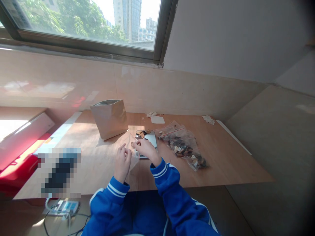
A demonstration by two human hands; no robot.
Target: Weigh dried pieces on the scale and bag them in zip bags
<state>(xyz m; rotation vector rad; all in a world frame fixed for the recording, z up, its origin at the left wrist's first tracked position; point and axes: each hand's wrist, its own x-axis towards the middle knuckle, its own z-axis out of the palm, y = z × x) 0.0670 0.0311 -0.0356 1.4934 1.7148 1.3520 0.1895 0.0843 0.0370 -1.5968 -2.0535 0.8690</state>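
My left hand (122, 164) is closed, its fingers curled on the edge of a small clear plastic bag (134, 164). The bag hangs between my two hands, and its outline is faint. My right hand (147, 150) is at the bag's upper part, thumb and fingers pinched on a small brown piece (133, 144) too small to name. Just behind the right hand lies a flat white device or tray with a pale top (153, 139), partly covered by the hand. Several dark and tan pieces (141, 134) rest on its far left part.
Several clear zip bags filled with dark and tan pieces (183, 146) lie overlapping to the right. An upright brown paper bag (109, 121) stands at the back left. White paper (157, 120) lies near the wall. A power strip (65, 207) with cables is below the table's left front edge.
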